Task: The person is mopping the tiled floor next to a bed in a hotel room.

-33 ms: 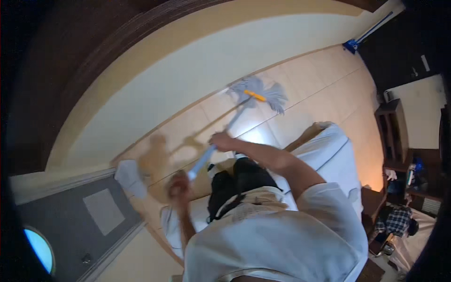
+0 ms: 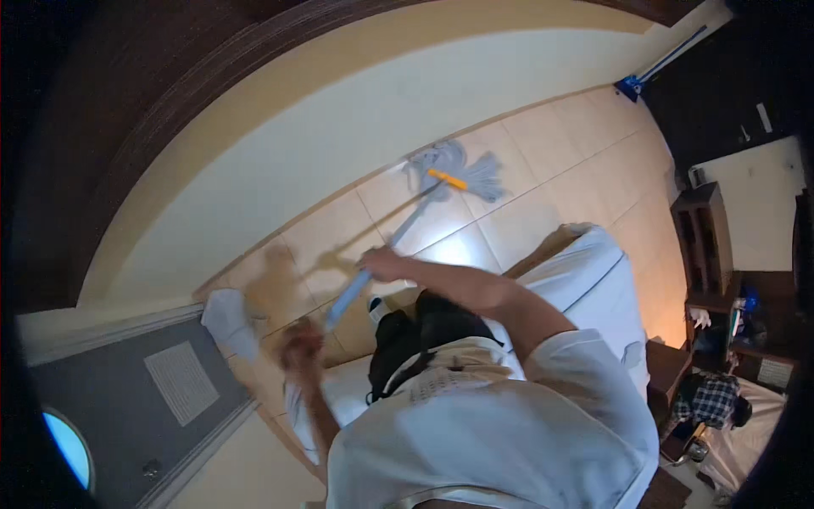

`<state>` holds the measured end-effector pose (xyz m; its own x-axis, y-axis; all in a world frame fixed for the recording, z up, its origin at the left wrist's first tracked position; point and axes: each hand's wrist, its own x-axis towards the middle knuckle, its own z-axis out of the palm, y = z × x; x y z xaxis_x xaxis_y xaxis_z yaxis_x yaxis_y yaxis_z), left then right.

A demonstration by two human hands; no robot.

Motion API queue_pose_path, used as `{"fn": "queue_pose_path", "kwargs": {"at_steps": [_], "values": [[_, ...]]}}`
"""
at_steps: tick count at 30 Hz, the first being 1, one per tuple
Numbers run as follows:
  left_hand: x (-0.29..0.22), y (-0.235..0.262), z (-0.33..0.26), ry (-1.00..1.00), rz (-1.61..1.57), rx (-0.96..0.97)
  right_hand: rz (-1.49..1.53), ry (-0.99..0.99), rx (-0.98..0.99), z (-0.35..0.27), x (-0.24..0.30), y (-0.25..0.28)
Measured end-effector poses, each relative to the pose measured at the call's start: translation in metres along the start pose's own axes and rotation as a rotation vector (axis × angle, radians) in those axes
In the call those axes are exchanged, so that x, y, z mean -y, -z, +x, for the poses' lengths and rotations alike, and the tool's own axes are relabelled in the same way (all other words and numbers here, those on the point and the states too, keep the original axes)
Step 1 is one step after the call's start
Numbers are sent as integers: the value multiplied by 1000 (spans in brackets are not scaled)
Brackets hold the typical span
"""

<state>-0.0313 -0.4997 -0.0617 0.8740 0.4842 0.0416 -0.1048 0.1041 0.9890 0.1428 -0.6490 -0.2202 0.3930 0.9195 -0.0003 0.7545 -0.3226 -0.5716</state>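
A mop with grey strands [image 2: 483,176] and a yellow clamp [image 2: 447,178] lies spread on the tiled floor close to the wall's base. Its pale blue handle [image 2: 348,299] slants down to the left toward me. My left hand [image 2: 301,349], smeared a little by motion, is closed around the upper end of this handle. Farther down the shaft, my right hand [image 2: 384,264] wraps round it, with the right forearm reaching across from the right.
A light-covered sofa or bed [image 2: 585,263] stands close on my right. A pale cloth [image 2: 229,322] lies by the grey door [image 2: 127,407]. In the far corner leans a blue broom [image 2: 629,87]. Dark shelving [image 2: 708,237] and a plaid cloth item [image 2: 712,399] are at right.
The mop head has slid slightly left along the wall. Both hands have shifted left with the handle, still gripping it.
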Motion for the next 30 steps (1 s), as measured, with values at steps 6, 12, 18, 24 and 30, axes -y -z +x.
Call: {"fn": "queue_pose_path", "kwargs": {"at_steps": [6, 12, 18, 24, 30], "values": [[-117, 88, -33, -295, 159, -66, 369, 221, 75, 88, 144, -37], [-143, 59, -43, -535, 384, -11, 378, 257, 375, 124, 196, -47], [-131, 61, -40, -472, 273, -8, 180, 190, 296, 107, 174, -46], [-46, 34, -30, -315, 455, -105, 114, -52, 77, 44, 93, -8], [11, -42, 3, -63, -98, 188, -69, -370, 148, -12, -21, 13]]}}
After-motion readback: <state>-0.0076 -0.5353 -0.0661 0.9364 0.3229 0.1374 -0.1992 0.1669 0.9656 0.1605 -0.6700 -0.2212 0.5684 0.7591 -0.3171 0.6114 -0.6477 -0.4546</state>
